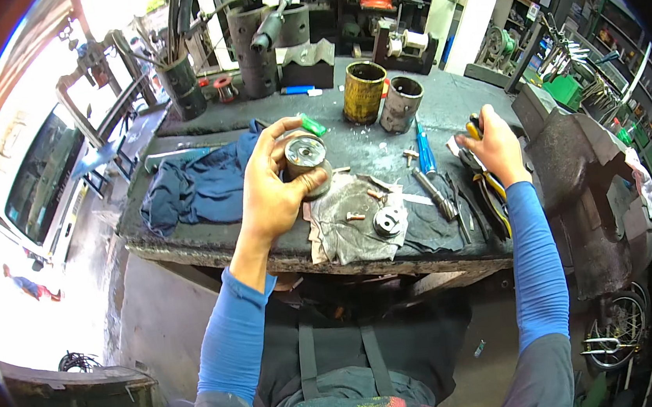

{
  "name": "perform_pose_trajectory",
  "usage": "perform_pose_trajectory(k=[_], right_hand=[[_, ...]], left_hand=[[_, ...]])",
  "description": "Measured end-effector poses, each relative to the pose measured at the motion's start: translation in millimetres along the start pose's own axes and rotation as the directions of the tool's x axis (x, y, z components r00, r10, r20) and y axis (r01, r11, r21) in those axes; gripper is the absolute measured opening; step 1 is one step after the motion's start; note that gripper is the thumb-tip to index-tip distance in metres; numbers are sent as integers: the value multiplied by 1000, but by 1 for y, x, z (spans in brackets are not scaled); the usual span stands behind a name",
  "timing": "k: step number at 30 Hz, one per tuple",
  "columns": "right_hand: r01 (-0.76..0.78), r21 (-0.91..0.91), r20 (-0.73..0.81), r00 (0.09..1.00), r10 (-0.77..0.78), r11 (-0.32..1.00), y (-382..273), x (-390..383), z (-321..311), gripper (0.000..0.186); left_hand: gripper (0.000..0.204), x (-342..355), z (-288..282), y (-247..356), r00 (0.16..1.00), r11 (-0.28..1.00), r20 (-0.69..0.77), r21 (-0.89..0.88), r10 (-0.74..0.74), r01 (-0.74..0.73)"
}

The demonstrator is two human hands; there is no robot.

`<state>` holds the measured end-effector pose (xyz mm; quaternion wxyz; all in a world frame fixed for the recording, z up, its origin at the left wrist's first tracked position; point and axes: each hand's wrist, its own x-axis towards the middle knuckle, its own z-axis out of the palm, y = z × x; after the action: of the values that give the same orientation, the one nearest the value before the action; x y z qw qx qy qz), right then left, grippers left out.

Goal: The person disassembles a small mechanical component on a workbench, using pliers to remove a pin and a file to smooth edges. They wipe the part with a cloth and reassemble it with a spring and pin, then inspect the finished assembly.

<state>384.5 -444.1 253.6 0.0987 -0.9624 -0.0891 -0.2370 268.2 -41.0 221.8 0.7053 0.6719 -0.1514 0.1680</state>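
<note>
My left hand (pixel 265 186) is wrapped round a cylindrical metal part (pixel 306 155), raised over the near side of the workbench with its round, holed face up. At the right, my right hand (pixel 496 146) is closed on a tool with a yellow-and-black handle (pixel 473 127); its working end is hard to make out. Below that hand lie pliers with yellow-and-black grips (pixel 490 199). Between my hands a dirty grey cloth (pixel 340 229) bears a small round silver part (pixel 387 222) and a small copper-coloured pin (pixel 355 216).
A dark blue cloth (pixel 203 185) lies on the bench's left. Farther back stand a yellow can (pixel 365 94) and a grey can (pixel 401 105). A blue-handled tool (pixel 425 149) and a metal rod (pixel 436 193) lie centre right. A large brown metal housing (pixel 574 172) flanks the right edge.
</note>
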Motion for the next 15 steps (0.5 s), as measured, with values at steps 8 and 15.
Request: perform_pose_trajectory(k=[8, 15], right_hand=[[14, 65, -100, 995, -7, 998, 25, -30, 5, 35], [107, 632, -251, 965, 72, 768, -22, -119, -65, 9]], left_hand=[[80, 55, -15, -46, 996, 999, -86, 18, -35, 36], [75, 59, -10, -79, 987, 974, -158, 227, 8, 29]])
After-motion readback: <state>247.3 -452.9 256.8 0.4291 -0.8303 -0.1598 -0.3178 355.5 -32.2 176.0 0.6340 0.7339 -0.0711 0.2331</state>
